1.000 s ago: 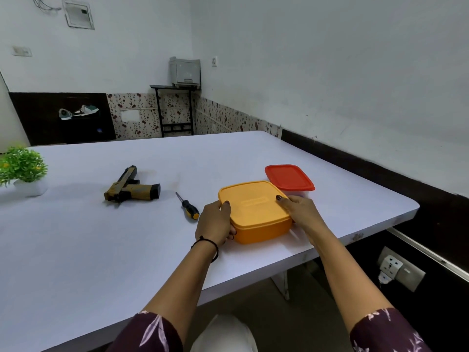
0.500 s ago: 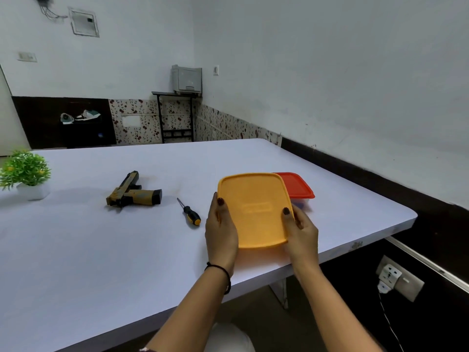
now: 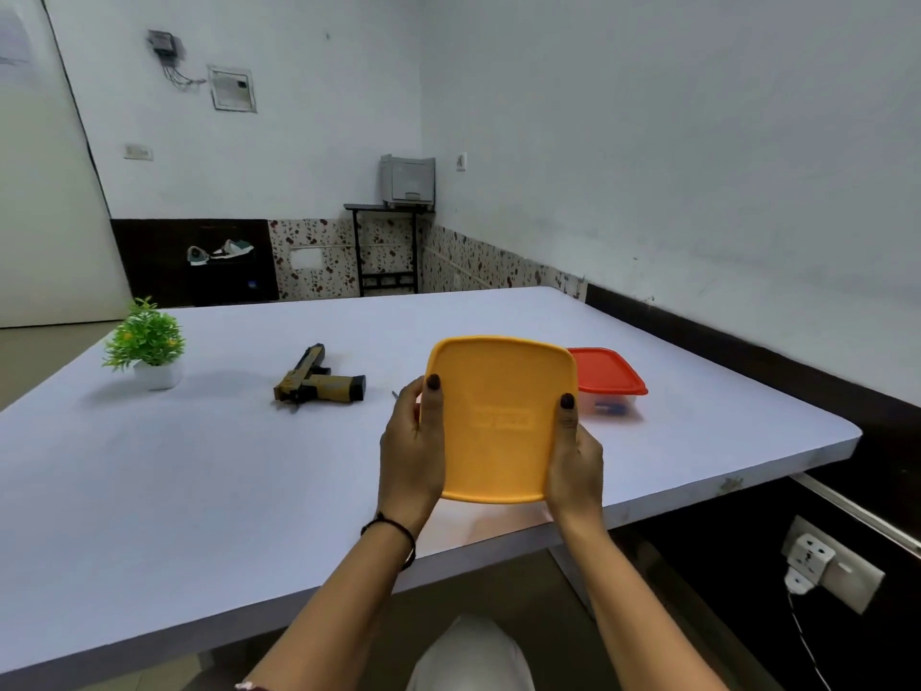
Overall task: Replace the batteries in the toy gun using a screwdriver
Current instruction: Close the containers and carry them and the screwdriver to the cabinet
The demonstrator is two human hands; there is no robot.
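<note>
I hold an orange plastic box (image 3: 498,421) tilted up off the table, its lid facing me. My left hand (image 3: 411,453) grips its left edge and my right hand (image 3: 573,463) grips its right edge. The tan and black toy gun (image 3: 319,384) lies on its side on the white table (image 3: 174,471), to the left of the box. Only the metal tip of the screwdriver (image 3: 394,394) shows beside my left hand; the rest is hidden behind it.
A clear box with a red lid (image 3: 605,374) sits just behind the orange box, something blue inside. A small potted plant (image 3: 147,344) stands at the table's left. The table's right edge lies close to the wall, with a socket (image 3: 830,563) below.
Both hands have lifted the orange box off the table and tilted it upright toward me. The view has also risen, and the screwdriver is now mostly hidden behind my left hand.
</note>
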